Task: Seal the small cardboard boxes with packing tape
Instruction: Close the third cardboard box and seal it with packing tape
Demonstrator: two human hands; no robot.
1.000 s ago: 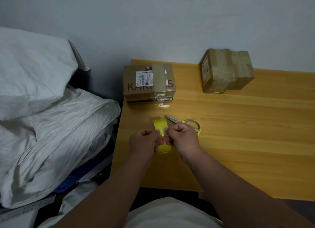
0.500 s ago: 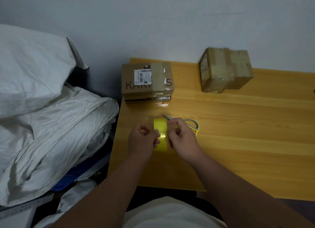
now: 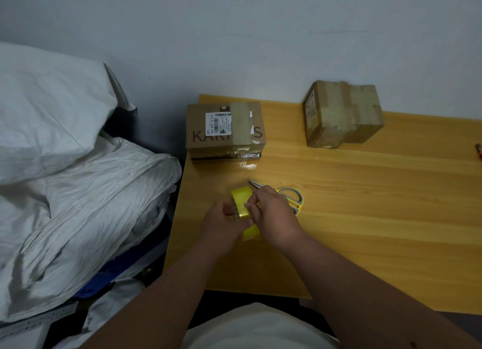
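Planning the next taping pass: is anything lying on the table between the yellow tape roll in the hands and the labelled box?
Only the scissors, whose tip lies just right of the tape roll; the table toward the labelled box shows nothing else.

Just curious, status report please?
Left hand and right hand both gripping yellow tape roll. Two brown cardboard boxes untouched. Yellow-handled scissors behind hands.

Both bare forearms reach forward and converge, the 2 hands meeting close together, almost touching. The left hand (image 3: 221, 225) curls its fingers around the tape roll (image 3: 242, 201); the right hand (image 3: 273, 213), knuckles up, pinches at the roll's edge with bent fingers (image 3: 251, 208)
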